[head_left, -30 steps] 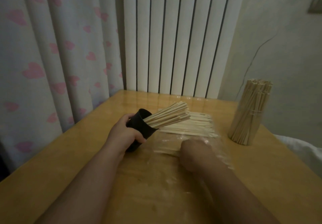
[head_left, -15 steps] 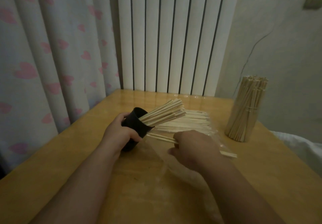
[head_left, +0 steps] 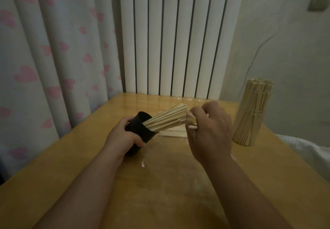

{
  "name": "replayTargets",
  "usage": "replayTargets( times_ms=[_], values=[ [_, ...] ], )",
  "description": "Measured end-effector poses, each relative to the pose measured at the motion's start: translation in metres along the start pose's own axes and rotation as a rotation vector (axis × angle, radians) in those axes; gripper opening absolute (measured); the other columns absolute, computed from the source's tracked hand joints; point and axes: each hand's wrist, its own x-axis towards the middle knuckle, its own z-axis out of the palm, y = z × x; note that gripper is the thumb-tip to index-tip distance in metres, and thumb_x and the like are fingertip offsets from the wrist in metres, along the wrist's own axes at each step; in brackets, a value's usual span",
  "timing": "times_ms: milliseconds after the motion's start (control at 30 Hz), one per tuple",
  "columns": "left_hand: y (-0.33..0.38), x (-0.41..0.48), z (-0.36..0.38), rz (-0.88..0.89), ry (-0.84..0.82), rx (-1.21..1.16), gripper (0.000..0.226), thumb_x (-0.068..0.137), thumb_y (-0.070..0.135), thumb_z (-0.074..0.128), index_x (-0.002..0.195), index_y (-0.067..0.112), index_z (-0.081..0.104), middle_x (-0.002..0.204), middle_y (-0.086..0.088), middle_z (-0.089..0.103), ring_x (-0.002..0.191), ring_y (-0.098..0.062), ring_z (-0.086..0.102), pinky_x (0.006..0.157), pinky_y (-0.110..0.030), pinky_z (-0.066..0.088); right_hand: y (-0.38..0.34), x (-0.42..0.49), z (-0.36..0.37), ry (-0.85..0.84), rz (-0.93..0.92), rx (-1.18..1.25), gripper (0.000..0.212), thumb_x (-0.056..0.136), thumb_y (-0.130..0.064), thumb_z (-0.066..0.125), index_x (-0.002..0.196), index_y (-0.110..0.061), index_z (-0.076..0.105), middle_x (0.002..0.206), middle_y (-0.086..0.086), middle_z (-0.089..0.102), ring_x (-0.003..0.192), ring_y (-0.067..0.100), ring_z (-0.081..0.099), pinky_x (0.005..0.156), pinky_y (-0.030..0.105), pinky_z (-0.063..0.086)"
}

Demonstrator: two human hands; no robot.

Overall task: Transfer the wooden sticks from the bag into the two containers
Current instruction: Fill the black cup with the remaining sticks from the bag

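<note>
A sheaf of wooden sticks (head_left: 166, 120) jutted from the mouth of a black cup (head_left: 141, 130), which was tipped over towards the right with its base low by the table (head_left: 80, 175). The left hand (head_left: 125, 137) was wrapped round the cup's side, thumb on the near wall, holding it at that tilt. Just beside the sheaf's free ends, the right hand (head_left: 209, 132) hovered above the table, fingers curled round a small bunch (head_left: 192, 122) of sticks whose cut ends showed at the knuckles. Below and between the hands lay the clear bag (head_left: 157, 159), flat and crinkled on the wood, with a few loose sticks (head_left: 174, 133) lying in or on it; I couldn't tell which. Well off to the right, a full bundle (head_left: 251, 114) stood upright near the table's edge. Behind were a heart-print curtain (head_left: 53, 50) and a white ribbed radiator (head_left: 169, 38).
</note>
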Motion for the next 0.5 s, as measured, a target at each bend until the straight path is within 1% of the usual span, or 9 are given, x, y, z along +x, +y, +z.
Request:
replayTargets(
  times_ms=[67,100,133,200,267,333,400,433,500],
  values=[
    [0.0,0.0,-0.001,0.009,-0.008,-0.009,0.079,0.064,-0.014,0.072,0.123,0.036,0.056,0.117,0.001,0.058,0.096,-0.022,0.052,0.066,-0.035,0.044,0.0,-0.001,0.002,0.006,0.037,0.05,0.04,0.1,-0.042,0.038,0.089,-0.015,0.066,0.086,-0.006,0.04,0.065,0.011,0.036,0.054,0.021,0.019],
    [-0.001,-0.001,-0.001,0.011,-0.014,-0.014,0.079,0.063,-0.014,0.072,0.122,0.036,0.057,0.117,0.002,0.058,0.096,-0.022,0.052,0.066,-0.035,0.045,0.002,-0.002,0.003,0.021,0.046,0.093,0.04,0.1,-0.042,0.04,0.09,-0.014,0.067,0.089,-0.008,0.038,0.064,0.009,0.035,0.053,0.015,0.019],
    [-0.001,-0.001,-0.001,0.011,-0.017,-0.012,0.079,0.063,-0.014,0.072,0.123,0.036,0.057,0.117,0.002,0.058,0.098,-0.023,0.053,0.068,-0.035,0.045,0.004,-0.003,0.003,0.043,0.057,0.159,0.04,0.099,-0.042,0.043,0.091,-0.012,0.069,0.091,-0.009,0.039,0.066,0.007,0.036,0.053,0.01,0.022],
    [-0.001,0.0,-0.001,0.008,-0.017,0.005,0.082,0.061,-0.014,0.073,0.124,0.036,0.057,0.12,0.001,0.058,0.104,-0.027,0.053,0.072,-0.038,0.048,0.006,-0.004,0.003,0.094,0.063,0.325,0.037,0.098,-0.037,0.051,0.095,-0.007,0.072,0.097,-0.007,0.044,0.077,0.002,0.04,0.062,0.005,0.036],
    [-0.002,0.002,-0.001,0.009,-0.02,0.016,0.083,0.06,-0.014,0.073,0.124,0.037,0.058,0.121,0.0,0.058,0.107,-0.028,0.053,0.074,-0.039,0.05,0.005,-0.005,0.004,0.173,0.054,0.443,0.029,0.096,-0.027,0.059,0.099,-0.002,0.074,0.1,0.0,0.052,0.086,0.0,0.046,0.077,0.003,0.038],
    [-0.002,0.003,0.0,0.012,-0.02,0.024,0.085,0.059,-0.015,0.074,0.123,0.038,0.058,0.122,0.0,0.058,0.109,-0.029,0.053,0.076,-0.04,0.051,0.002,-0.004,0.005,0.238,0.107,0.516,0.024,0.096,-0.021,0.059,0.096,-0.001,0.074,0.097,0.005,0.06,0.089,-0.005,0.052,0.082,0.004,0.038],
    [-0.002,0.003,0.0,0.013,-0.022,0.028,0.085,0.059,-0.015,0.073,0.122,0.039,0.058,0.122,0.001,0.058,0.11,-0.029,0.052,0.075,-0.039,0.05,-0.004,-0.002,0.004,0.235,0.19,0.6,0.028,0.098,-0.025,0.053,0.09,-0.008,0.075,0.09,0.004,0.066,0.089,-0.006,0.057,0.078,0.005,0.04],
    [-0.002,0.002,0.0,0.013,-0.025,0.028,0.084,0.059,-0.016,0.073,0.121,0.039,0.058,0.121,0.001,0.057,0.11,-0.029,0.052,0.074,-0.039,0.05,-0.007,-0.002,0.004,0.209,0.243,0.679,0.029,0.099,-0.028,0.051,0.088,-0.015,0.074,0.084,0.003,0.068,0.085,-0.002,0.062,0.076,0.011,0.045],
    [-0.002,0.002,-0.001,0.016,-0.03,0.027,0.083,0.059,-0.016,0.073,0.116,0.041,0.058,0.119,0.003,0.057,0.109,-0.028,0.052,0.073,-0.038,0.049,-0.012,-0.002,0.001,0.128,0.367,0.838,0.027,0.1,-0.031,0.049,0.082,-0.026,0.07,0.068,0.001,0.069,0.07,0.011,0.068,0.066,0.026,0.054]
  ],
)
